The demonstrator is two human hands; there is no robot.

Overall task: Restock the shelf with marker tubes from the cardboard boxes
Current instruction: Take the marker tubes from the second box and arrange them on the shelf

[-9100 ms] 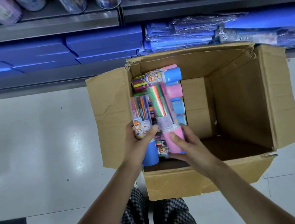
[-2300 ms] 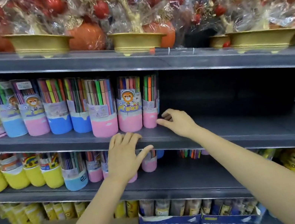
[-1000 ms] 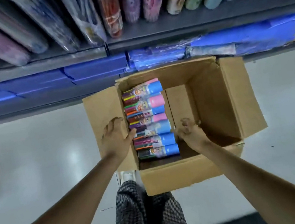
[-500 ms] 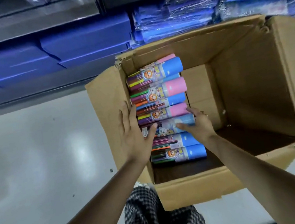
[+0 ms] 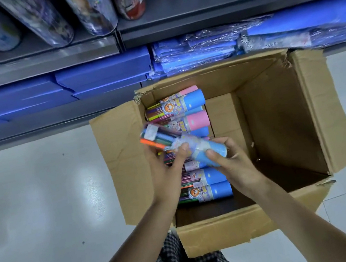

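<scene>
I grip one marker tube (image 5: 183,146) in both hands, left hand (image 5: 165,173) around its middle, right hand (image 5: 234,164) on its blue cap, its length slanting toward upper left, just above the cardboard box (image 5: 281,126) at frame centre.

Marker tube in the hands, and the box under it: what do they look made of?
Marker tube: looks like clear glossy plastic, since the coloured markers show through its wall, with an opaque blue plastic end. Both the left hand and the right hand grip it. Box: brown corrugated cardboard, matte, with creased flaps and torn corners.
</scene>
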